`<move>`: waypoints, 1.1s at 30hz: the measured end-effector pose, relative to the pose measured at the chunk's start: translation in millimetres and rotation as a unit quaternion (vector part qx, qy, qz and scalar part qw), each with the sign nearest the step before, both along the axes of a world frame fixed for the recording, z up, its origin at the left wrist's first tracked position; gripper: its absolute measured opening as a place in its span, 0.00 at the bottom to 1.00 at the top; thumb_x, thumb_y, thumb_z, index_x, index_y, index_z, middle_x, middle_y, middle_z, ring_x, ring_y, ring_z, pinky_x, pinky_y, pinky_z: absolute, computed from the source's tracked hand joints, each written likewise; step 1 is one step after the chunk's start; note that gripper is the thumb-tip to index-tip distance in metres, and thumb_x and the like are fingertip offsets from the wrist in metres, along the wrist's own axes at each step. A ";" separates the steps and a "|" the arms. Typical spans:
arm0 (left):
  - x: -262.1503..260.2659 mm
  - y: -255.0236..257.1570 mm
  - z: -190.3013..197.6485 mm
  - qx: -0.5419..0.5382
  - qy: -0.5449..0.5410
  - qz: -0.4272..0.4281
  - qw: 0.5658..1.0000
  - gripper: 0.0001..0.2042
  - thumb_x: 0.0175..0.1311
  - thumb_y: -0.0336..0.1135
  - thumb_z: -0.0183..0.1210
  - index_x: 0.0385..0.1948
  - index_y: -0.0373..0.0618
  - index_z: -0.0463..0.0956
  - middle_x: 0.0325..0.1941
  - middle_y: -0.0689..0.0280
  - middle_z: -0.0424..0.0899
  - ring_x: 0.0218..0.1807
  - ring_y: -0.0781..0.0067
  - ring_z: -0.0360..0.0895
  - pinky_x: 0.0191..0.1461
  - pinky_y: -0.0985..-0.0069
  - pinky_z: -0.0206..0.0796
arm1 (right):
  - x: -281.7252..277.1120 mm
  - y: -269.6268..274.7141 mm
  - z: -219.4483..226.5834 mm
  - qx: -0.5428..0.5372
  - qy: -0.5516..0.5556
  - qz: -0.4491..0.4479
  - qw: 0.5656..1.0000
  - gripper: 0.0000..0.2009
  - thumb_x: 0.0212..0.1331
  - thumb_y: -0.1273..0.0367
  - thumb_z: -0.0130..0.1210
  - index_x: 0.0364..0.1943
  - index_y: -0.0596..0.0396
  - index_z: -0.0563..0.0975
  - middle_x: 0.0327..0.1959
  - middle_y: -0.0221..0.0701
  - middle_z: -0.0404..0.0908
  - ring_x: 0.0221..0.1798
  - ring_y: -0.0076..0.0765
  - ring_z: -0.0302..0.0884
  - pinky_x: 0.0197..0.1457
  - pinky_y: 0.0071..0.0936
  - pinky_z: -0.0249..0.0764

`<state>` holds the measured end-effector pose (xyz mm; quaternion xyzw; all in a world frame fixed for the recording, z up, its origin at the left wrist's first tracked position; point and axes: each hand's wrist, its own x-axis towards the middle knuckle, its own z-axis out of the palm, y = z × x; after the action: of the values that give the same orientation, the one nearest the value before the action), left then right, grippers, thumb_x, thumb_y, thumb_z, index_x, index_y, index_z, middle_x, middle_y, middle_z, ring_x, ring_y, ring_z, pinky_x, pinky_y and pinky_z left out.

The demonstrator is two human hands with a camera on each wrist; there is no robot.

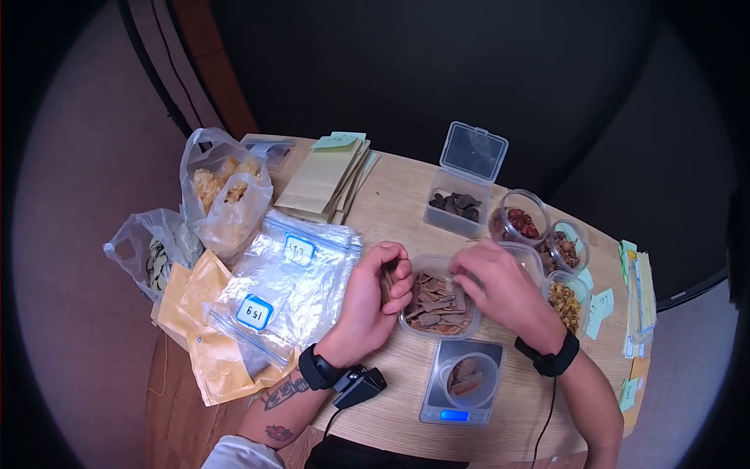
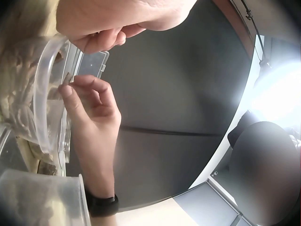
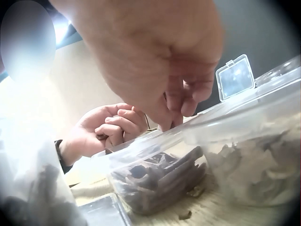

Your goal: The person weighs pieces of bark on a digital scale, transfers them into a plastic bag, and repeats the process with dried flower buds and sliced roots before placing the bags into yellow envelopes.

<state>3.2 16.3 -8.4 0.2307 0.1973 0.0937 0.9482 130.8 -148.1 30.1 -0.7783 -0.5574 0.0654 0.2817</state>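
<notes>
A clear tub (image 1: pixel 407 311) full of flat brown bark pieces (image 1: pixel 441 303) stands between my hands. At its left side, my left hand (image 1: pixel 370 297) curls its fingers around some bark pieces (image 1: pixel 387 283), which show inside the palm. Over the tub's right rim, my right hand (image 1: pixel 500 285) pinches a small bark piece (image 2: pixel 67 79) between thumb and forefinger, as the left wrist view shows. Nearer to me, a digital scale (image 1: pixel 432 402) with a lit blue display carries a small round cup (image 1: pixel 491 375) holding a few bark pieces (image 1: pixel 466 381).
Behind the tub stands an open-lidded box (image 1: pixel 453 225) of dark pieces. Round tubs of red dried fruit (image 1: pixel 522 223), brown pieces (image 1: pixel 564 248) and yellow flowers (image 1: pixel 564 303) line the right. Labelled zip bags (image 1: pixel 269 273), paper envelopes (image 1: pixel 320 180) and plastic bags (image 1: pixel 226 184) fill the left.
</notes>
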 end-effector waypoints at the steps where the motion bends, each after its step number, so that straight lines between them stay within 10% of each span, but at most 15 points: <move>1: -0.2 -0.1 0.2 0.000 0.002 0.000 1.000 0.06 0.68 0.37 0.53 0.35 0.46 0.69 0.26 0.70 0.67 0.21 0.83 0.59 0.16 0.86 0.45 | -0.3 0.1 0.3 0.005 0.001 0.014 1.000 0.05 0.58 0.76 0.56 0.37 0.60 0.78 0.33 0.41 0.80 0.43 0.49 0.77 0.47 0.39 0.74; 4: -0.1 0.3 0.8 -0.002 0.004 0.000 1.000 0.06 0.68 0.37 0.53 0.35 0.46 0.70 0.26 0.70 0.67 0.21 0.83 0.59 0.16 0.86 0.46 | -5.2 4.2 5.0 0.018 0.083 0.003 0.996 0.07 0.59 0.77 0.56 0.40 0.59 0.80 0.32 0.41 0.81 0.43 0.47 0.78 0.48 0.37 0.75; 13: -0.4 0.3 -0.3 0.004 0.000 -0.005 1.000 0.07 0.68 0.37 0.53 0.35 0.46 0.69 0.26 0.70 0.68 0.21 0.83 0.59 0.16 0.86 0.46 | -7.2 4.9 -12.4 -0.105 -0.124 -0.026 0.986 0.06 0.49 0.72 0.61 0.26 0.63 0.83 0.52 0.43 0.71 0.56 0.51 0.69 0.56 0.42 0.72; 33: -0.5 -1.7 -2.9 0.028 -0.014 -0.004 1.000 0.07 0.71 0.37 0.50 0.35 0.46 0.68 0.26 0.72 0.68 0.21 0.85 0.59 0.17 0.86 0.46 | -14.4 20.2 -28.5 -0.156 -0.129 -0.096 0.975 0.04 0.45 0.76 0.60 0.27 0.60 0.83 0.35 0.41 0.78 0.45 0.50 0.75 0.50 0.43 0.69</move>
<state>2.7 14.7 -11.3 0.2564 0.1807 0.0987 0.9444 116.3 -127.8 1.6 -0.8643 -0.4949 0.0235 0.0870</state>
